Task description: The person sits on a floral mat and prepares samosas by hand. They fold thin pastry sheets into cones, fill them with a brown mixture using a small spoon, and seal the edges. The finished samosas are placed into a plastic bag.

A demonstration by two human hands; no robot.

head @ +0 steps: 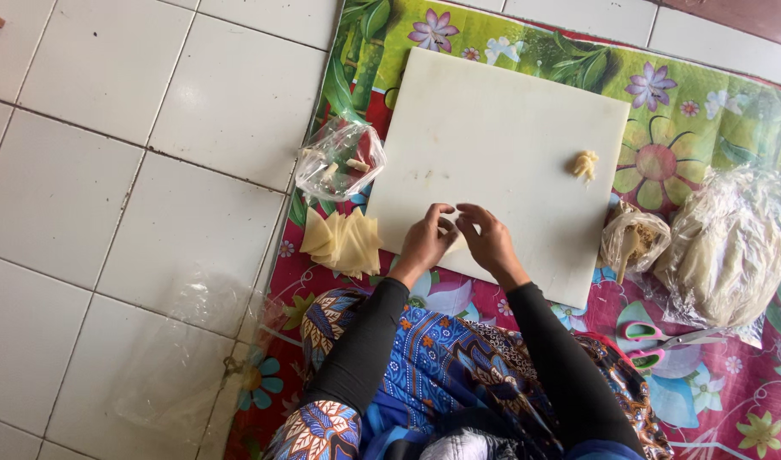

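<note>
White plastic, the cutting board [492, 145] lies on a flowered mat [706, 111] as your work surface. At its near edge your left hand [424, 241] and right hand [490, 238] meet, fingers pinched narrow on a small pale wrapper piece [455, 236], pressing it against the board for support. A stack of cut wrappers [343, 243] waits left of the board, filling [585, 163] toward its right side, both within reach.

Home floor workspace: white floor tiles [109, 170], floral mat [714, 111], cutting board [492, 145].
</note>
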